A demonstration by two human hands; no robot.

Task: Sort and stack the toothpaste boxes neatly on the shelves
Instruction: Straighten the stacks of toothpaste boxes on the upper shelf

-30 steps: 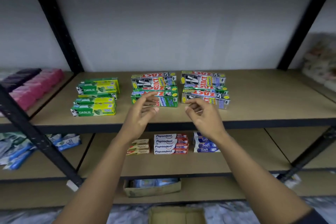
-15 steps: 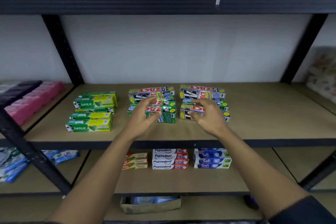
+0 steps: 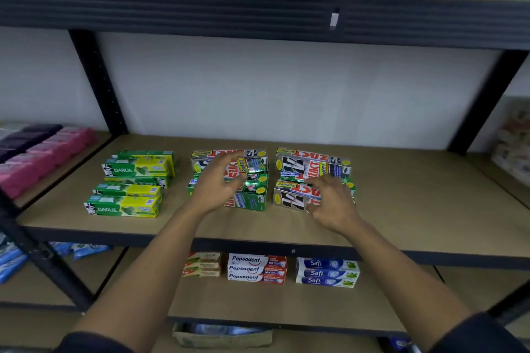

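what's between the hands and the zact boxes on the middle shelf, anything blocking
Nothing visible. The left hand is already over the left Zact stack, and the right hand is at the front of the right Zact stack. The Darlie boxes sit apart to the left, out of the way.

Glossy cardboard boxes (image 3: 312,166), matt wooden shelf (image 3: 415,195)
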